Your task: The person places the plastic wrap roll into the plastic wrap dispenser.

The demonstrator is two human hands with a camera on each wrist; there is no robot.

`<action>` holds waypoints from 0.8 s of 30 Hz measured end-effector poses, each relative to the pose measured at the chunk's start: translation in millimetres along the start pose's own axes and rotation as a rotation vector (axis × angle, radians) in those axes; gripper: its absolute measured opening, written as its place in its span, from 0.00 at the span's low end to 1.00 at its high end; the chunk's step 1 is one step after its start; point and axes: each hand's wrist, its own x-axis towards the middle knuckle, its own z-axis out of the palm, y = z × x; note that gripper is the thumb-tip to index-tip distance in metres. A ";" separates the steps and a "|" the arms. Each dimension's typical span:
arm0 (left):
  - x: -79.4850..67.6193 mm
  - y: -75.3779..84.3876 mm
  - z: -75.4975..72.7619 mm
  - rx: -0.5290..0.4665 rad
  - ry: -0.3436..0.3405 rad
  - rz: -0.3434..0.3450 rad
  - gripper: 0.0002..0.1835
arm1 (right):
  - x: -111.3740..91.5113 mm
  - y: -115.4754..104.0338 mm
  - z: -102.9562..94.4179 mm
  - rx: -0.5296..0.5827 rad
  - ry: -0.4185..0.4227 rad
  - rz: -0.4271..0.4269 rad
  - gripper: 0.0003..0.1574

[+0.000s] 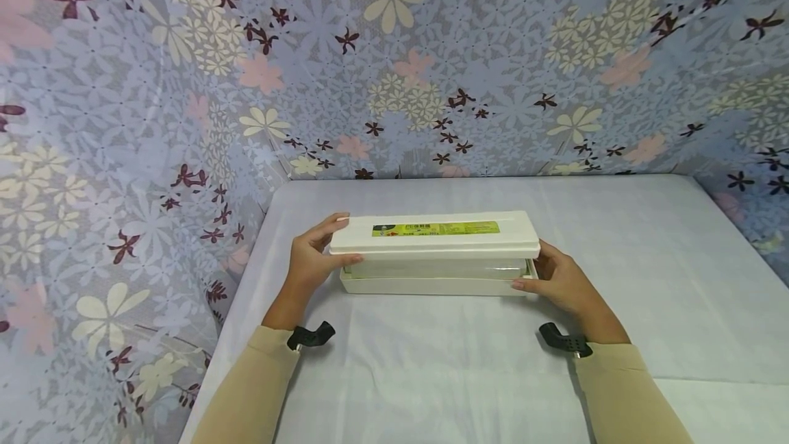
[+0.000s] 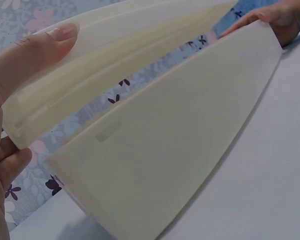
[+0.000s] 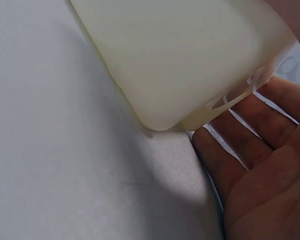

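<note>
A long white cling film box lies across the table, with its lid raised above the base. A yellow-green label runs along the lid's top. In the gap between lid and base, a clear, shiny roll of film shows in the head view. My left hand grips the lid's left end, thumb on the front edge and fingers behind. At the other end, my right hand holds the base, its thumb on the front corner. In the right wrist view its fingers lie against the base's end.
A white cloth covers the table under the box. Flower-patterned fabric stands behind the table and along its left side. Black straps with short projecting pieces sit on both wrists, next to beige sleeves.
</note>
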 end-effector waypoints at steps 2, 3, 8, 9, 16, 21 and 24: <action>-1.0 -1.6 0.6 0.001 0.000 -0.005 0.39 | -0.2 -0.6 0.6 0.012 0.001 -0.006 0.59; -1.6 -1.6 1.0 0.002 0.000 -0.004 0.39 | -0.3 -0.7 0.8 0.011 0.004 -0.006 0.59; -3.5 -1.8 2.9 0.017 0.011 0.005 0.38 | -0.2 -1.2 0.8 0.015 0.004 -0.001 0.61; -3.9 -1.6 3.3 0.020 0.013 0.007 0.38 | 0.0 -1.2 0.5 0.025 0.000 -0.004 0.62; -5.8 -3.2 4.4 0.030 0.009 0.008 0.38 | 2.9 1.8 -1.5 0.103 -0.022 -0.061 0.66; -7.2 -3.8 4.6 0.015 0.002 0.021 0.38 | 4.6 -1.6 -1.1 0.150 0.029 -0.096 0.68; -7.5 -3.8 5.4 0.011 -0.005 0.022 0.38 | 4.9 -9.1 -0.2 0.176 0.087 -0.122 0.68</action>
